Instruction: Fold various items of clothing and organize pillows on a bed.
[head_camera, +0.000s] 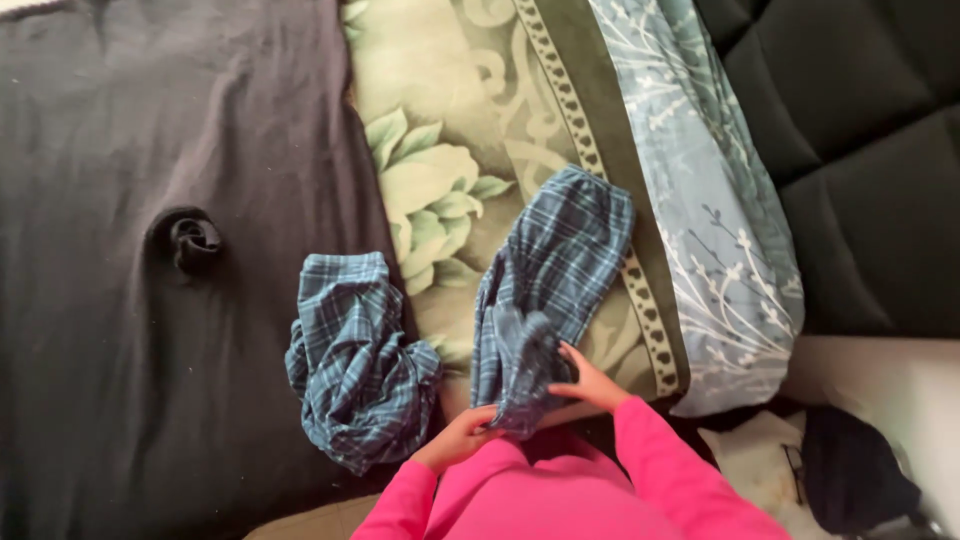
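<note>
Blue plaid pyjama trousers (540, 290) lie crumpled on the bed, one leg stretched up over a green floral blanket (440, 130), the other leg (350, 360) bunched to the left on a dark grey sheet (120, 300). My left hand (462, 436) grips the lower edge of the right leg's fabric. My right hand (588, 383) rests on the same leg, fingers pinching the cloth. Both arms wear bright pink sleeves (660, 470).
A light blue pillow with a white branch pattern (720, 220) lies along the blanket's right side. A black padded headboard (860, 150) stands at right. A dark knot (192, 240) puckers the grey sheet. White and black clothes (820, 470) lie at bottom right.
</note>
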